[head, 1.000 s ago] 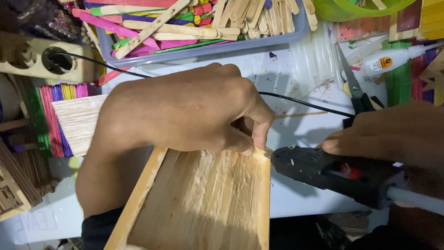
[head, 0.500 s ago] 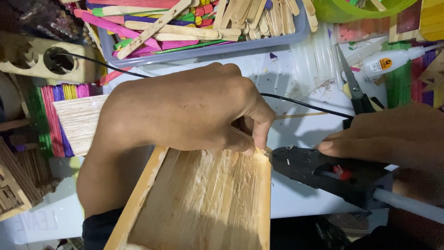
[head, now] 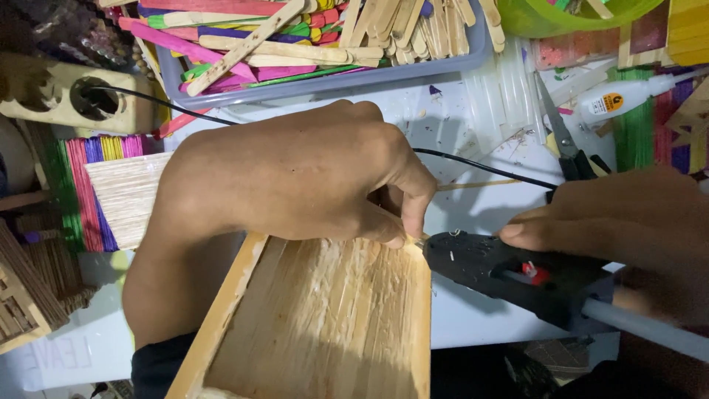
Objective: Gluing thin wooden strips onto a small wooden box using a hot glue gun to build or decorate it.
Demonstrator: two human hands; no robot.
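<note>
My left hand (head: 295, 174) grips the far edge of a box made of wooden craft sticks (head: 325, 325), fingers curled over its top rim. My right hand (head: 635, 222) holds a black hot glue gun (head: 517, 277) with a red trigger. Its nozzle touches the box's upper right corner, just beside my left thumb. A grey glue stick (head: 650, 329) pokes out of the gun's back. The gun's black cord (head: 480, 166) runs across the white table behind my left hand.
A grey tray (head: 325, 81) of plain and coloured craft sticks lies at the back. A wooden power strip (head: 66, 100) sits at far left above bundles of coloured sticks (head: 88, 188). Scissors (head: 565, 144), clear glue sticks (head: 509, 92), a glue bottle (head: 628, 100) and a green bowl (head: 569, 18) stand at right.
The glue gun has slid slightly left and its nozzle now rests against the box's corner. My left hand has stayed in place on the rim.
</note>
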